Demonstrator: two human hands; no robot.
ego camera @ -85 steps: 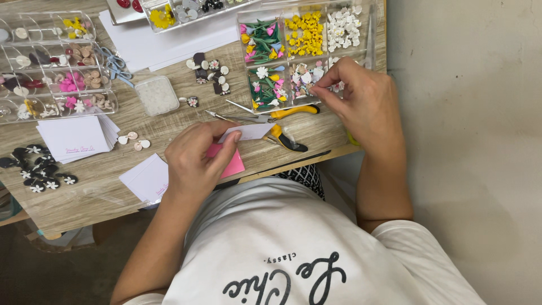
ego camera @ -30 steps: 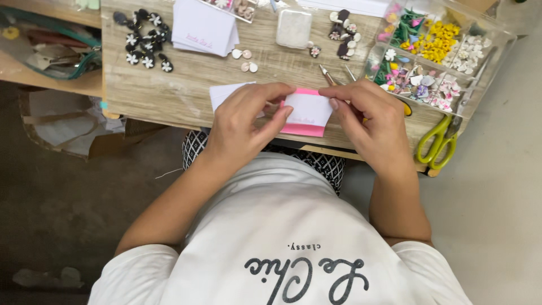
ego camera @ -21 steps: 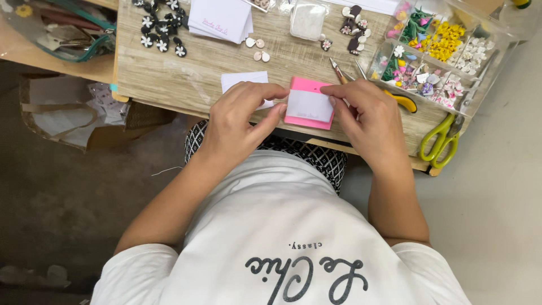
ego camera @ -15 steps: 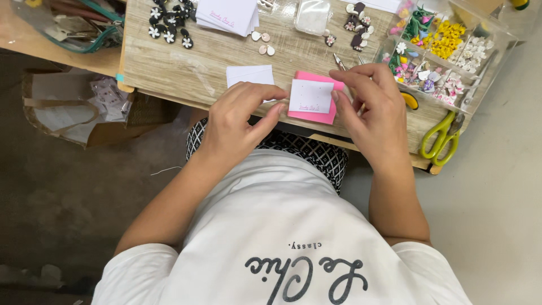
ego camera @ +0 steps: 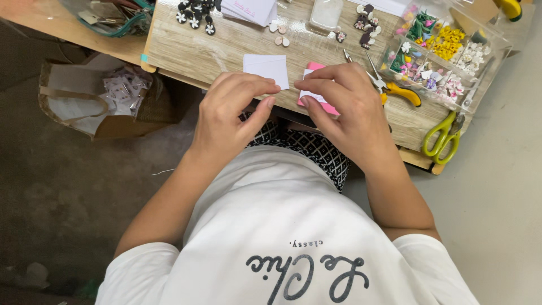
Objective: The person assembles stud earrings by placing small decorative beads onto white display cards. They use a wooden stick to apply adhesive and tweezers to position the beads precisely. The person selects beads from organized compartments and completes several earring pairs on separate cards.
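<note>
- The left hand [ego camera: 228, 116] hovers at the near edge of the bench [ego camera: 203, 48], fingers curled and thumb stretched toward the other hand; its fingertips sit just beside a small white card [ego camera: 266, 69] and seem closed on nothing, though whether they touch the card cannot be told.
- The right hand [ego camera: 347, 107] arches over a pink card [ego camera: 316, 93] with a white slip on top, thumb and fingers pinching its near edge; this probably steadies the piece close to the body, where both hands can meet over it.
- The pink card lies at the bench's front edge, between the two hands and mostly hidden under the right fingers.
- Just beyond the right hand lie yellow-handled pliers [ego camera: 398, 90], tips pointing away, within easy reach on that side.
- Green-handled scissors [ego camera: 443, 135] rest at the right end of the bench, partly over its edge, out of the working spot.
- Behind the pliers stands a clear compartment box [ego camera: 446, 56] of small flower pieces sorted by colour, so each sort stays apart.
- Loose pale flower shapes [ego camera: 279, 34] and dark ones [ego camera: 364, 25] are scattered mid-bench, near a small clear container [ego camera: 326, 12].
- At the far edge sit black-and-white flower pieces [ego camera: 195, 12] and a stack of white cards [ego camera: 248, 8].
- A brown paper bag [ego camera: 96, 96] stands on the floor left of the bench, open-topped, holding paper scraps.
</note>
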